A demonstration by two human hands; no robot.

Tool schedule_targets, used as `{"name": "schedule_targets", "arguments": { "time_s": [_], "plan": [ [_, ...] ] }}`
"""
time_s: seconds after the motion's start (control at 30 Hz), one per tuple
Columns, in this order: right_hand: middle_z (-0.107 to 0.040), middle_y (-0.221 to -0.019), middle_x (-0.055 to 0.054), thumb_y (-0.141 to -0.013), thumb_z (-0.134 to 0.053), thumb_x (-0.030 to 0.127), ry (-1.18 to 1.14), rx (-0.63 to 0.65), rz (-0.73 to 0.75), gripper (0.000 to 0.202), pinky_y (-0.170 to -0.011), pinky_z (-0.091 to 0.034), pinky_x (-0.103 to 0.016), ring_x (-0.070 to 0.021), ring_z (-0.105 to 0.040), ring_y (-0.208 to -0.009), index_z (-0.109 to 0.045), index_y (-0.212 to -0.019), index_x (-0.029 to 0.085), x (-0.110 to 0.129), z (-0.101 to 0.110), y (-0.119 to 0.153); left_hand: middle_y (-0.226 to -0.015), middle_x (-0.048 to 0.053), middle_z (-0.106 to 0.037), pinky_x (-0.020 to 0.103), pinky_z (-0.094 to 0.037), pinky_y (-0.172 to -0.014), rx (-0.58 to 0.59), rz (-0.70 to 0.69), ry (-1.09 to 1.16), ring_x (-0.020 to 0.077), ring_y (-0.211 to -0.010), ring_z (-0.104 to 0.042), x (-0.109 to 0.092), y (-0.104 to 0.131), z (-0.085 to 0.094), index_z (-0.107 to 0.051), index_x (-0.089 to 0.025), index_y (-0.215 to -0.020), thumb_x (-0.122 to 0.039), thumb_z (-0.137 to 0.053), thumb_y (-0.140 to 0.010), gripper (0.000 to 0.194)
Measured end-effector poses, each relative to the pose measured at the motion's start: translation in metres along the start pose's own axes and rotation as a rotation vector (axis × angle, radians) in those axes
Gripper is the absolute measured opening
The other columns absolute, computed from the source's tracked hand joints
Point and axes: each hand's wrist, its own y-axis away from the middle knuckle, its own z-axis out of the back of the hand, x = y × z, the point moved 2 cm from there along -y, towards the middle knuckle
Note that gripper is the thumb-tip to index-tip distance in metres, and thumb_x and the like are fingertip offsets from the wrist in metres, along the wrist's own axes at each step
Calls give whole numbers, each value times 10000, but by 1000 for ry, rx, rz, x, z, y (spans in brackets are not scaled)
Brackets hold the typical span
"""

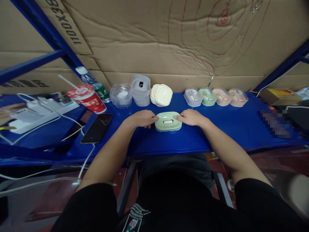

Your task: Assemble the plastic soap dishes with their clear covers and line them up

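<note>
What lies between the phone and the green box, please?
In the head view, the left hand lies between the phone and the green box, its fingers at the box's left side; otherwise bare blue table.

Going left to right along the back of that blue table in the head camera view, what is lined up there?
Red paper cup with straw → clear plastic water bottle → clear round container → stack of translucent grey trays → cream plastic lids → grey box → green box → two pink boxes.
</note>
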Motion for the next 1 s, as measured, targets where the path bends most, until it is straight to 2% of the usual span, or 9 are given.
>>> {"name": "schedule_targets", "arguments": {
  "time_s": [0.17, 0.37, 0.5, 0.6, 0.67, 0.77, 0.83, 0.9, 1.0],
  "plan": [
    [-824, -930, -127, -1041, -281, 829, 29, 38, -27, 836, -651, -438, -345, -282, -758, -873, -769, -778, 202, 1, 1, 1, -725, 50, -787, 287, -448, -590, -72, -7, -53, 182, -579, -691, 2, 1, 4, -650, -216, -694, -556, -443, -1016, 512],
    [-829, -1106, -164, -1027, -154, 854, 48, 77, -116, 930, -783, -506, -396, -369, -758, -1091, -806, -923, 198, 3, 0, -2, -752, 71, -778, 301, -443, -666, -65, -5, -77, 196, -670, -691, 7, -10, 0, -655, -205, -720, -557, -359, -1042, 561],
    [-827, -1093, -193, -1039, -118, 828, 45, 101, -176, 954, -834, -529, -424, -385, -757, -1118, -808, -919, 180, 6, -1, -3, -733, 80, -760, 324, -432, -696, -60, 8, -96, 215, -704, -679, 10, -18, -5, -660, -209, -694, -560, -360, -1042, 578],
    [-831, -1054, -187, -1034, -122, 840, 31, 100, -181, 956, -829, -531, -418, -370, -767, -1074, -803, -894, 183, 7, 0, -3, -710, 66, -740, 329, -409, -676, -99, -6, -109, 211, -686, -657, 11, -14, 0, -663, -213, -694, -598, -396, -1040, 583],
    [-832, -1028, -180, -1023, -127, 858, 26, 93, -176, 960, -814, -523, -407, -357, -772, -1042, -798, -874, 188, 5, 0, -3, -713, 61, -724, 338, -402, -668, -275, -24, -115, 212, -693, -642, 14, -6, 11, -649, -215, -681, -635, -462, -1022, 573],
    [-833, -1019, -164, -1010, -146, 881, 18, 75, -139, 952, -783, -505, -389, -348, -770, -1025, -794, -855, 201, 1, -1, -3, -839, 65, -750, 356, -465, -734, -774, 41, -87, 231, -803, -663, 29, 14, 37, -695, -215, -796, -582, -552, -1011, 449],
    [-835, -1027, -151, -1008, -166, 886, 11, 59, -106, 936, -759, -492, -376, -344, -767, -1032, -796, -857, 210, -2, -2, -3, -979, 74, -770, 374, -518, -868, -1031, 139, -83, 246, -941, -685, 42, 27, 51, -738, -216, -929, -485, -594, -1013, 317],
    [-835, -1029, -143, -1010, -185, 886, 1, 48, -87, 922, -734, -476, -364, -337, -764, -1029, -800, -869, 214, -3, -2, -3, -1174, 99, -750, 419, -529, -1003, -1111, 217, -101, 279, -1113, -680, 55, 35, 59, -760, -204, -1064, -428, -657, -984, 259],
    [-832, -1033, -139, -1013, -200, 883, -3, 43, -72, 909, -707, -450, -359, -331, -759, -1015, -803, -887, 214, -3, -1, -3, -1399, 160, -649, 533, -536, -1056, -981, 378, -118, 363, -1218, -663, 73, 35, 61, -752, -204, -1199, -421, -794, -883, 386]
  ]
}}
